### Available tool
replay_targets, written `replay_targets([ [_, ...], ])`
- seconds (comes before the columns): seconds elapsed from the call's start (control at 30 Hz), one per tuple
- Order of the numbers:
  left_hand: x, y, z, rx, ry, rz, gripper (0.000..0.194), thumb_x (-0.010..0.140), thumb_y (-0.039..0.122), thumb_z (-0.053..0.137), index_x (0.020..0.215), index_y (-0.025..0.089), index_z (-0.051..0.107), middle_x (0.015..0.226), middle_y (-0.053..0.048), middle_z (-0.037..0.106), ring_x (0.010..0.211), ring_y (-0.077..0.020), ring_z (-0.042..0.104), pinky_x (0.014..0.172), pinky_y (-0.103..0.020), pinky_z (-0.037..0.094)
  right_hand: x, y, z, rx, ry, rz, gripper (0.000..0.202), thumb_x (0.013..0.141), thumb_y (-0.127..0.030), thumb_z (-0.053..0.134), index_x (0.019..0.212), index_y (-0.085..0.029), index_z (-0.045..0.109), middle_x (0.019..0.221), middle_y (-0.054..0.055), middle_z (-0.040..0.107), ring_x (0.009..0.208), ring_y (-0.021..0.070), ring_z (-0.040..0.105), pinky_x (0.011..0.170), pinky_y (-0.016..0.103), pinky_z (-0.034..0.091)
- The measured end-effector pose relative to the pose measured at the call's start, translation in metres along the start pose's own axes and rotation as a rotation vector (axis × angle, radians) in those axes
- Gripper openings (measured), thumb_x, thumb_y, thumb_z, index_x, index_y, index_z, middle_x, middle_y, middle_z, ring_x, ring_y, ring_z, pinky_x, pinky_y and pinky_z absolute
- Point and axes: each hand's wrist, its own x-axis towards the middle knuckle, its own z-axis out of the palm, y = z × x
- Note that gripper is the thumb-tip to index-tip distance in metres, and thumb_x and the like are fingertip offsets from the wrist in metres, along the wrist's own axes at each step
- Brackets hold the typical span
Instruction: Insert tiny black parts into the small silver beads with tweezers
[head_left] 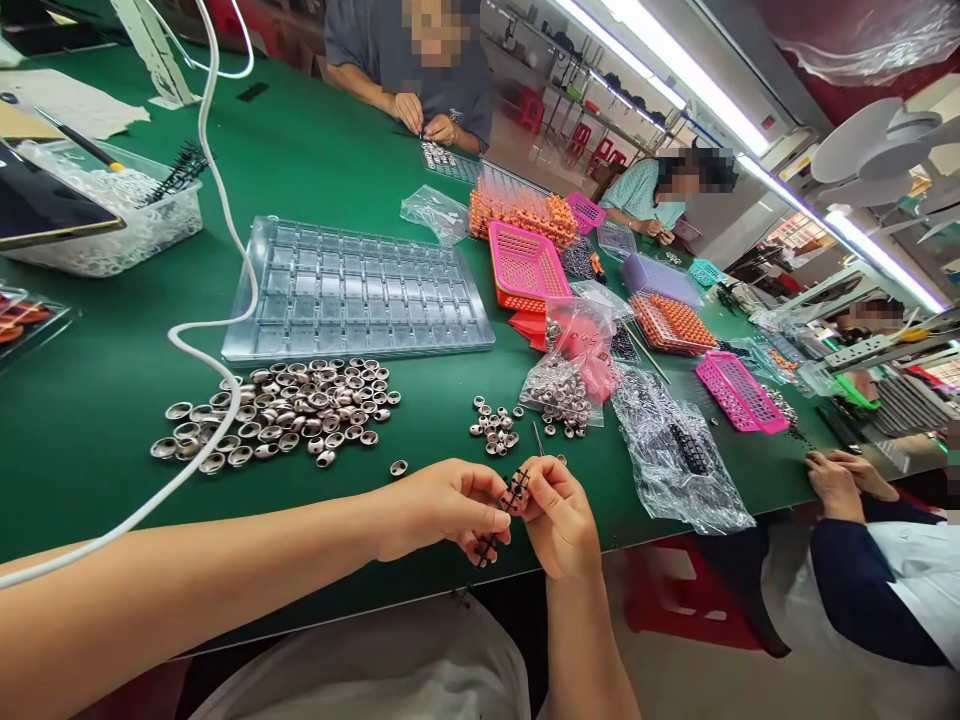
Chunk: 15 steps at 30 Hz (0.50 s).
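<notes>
two bare hands meet near the front edge of a green-topped table (pixel 435 390), pinching a black, knobbly, branching piece, seemingly plastic (pixel 515 492). the left hand (pixel 474 500) has it between thumb and fingers, with more black branches showing below; the right hand (pixel 561 510) pinches its right side with thumb and forefinger. whether upper and lower branches are joined is hidden. such thin arms would likely bend under a hard squeeze, so a steady left hold and small, light movements of the right fingertips should serve best. a slim metal rod (pixel 538 438) rises just behind the right hand; i cannot tell if it is held. beyond lie a small cluster of silvery, cup-shaped metal pieces (pixel 493 437) and a heap of larger ones (pixel 300 405), crossed by a looping white cable (pixel 214 130) that could snag a leftward reach. behind the heap sits a clear, compartmented plastic tray (pixel 360 290).
</notes>
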Motion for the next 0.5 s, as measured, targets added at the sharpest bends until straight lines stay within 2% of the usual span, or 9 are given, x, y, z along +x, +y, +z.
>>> replay_targets([
  [0.3, -0.0017, 0.0006, 0.0022, 0.120, 0.014, 0.080, 0.030, 0.068, 0.032, 0.078, 0.088, 0.015, 0.064, 0.076, 0.001, 0.074, 0.063, -0.0118, 0.067, 0.062, -0.025, 0.055, -0.0028, 0.0036, -0.0021, 0.035, 0.031, 0.005, 0.026, 0.079, -0.039, 0.083, 0.076, -0.018, 0.066, 0.070, -0.002, 0.059, 0.060, 0.0078, 0.056, 0.055, 0.019, 0.040],
  [0.5, -0.0022, 0.0020, 0.0011, 0.131, -0.002, 0.100, 0.029, 0.069, 0.031, 0.078, 0.089, 0.014, 0.066, 0.077, 0.002, 0.073, 0.064, -0.0122, 0.067, 0.065, -0.026, 0.056, -0.0024, 0.0029, -0.0020, 0.061, 0.031, 0.036, 0.029, 0.075, -0.042, 0.086, 0.082, -0.019, 0.070, 0.067, -0.001, 0.061, 0.057, 0.0085, 0.055, 0.051, 0.019, 0.041],
])
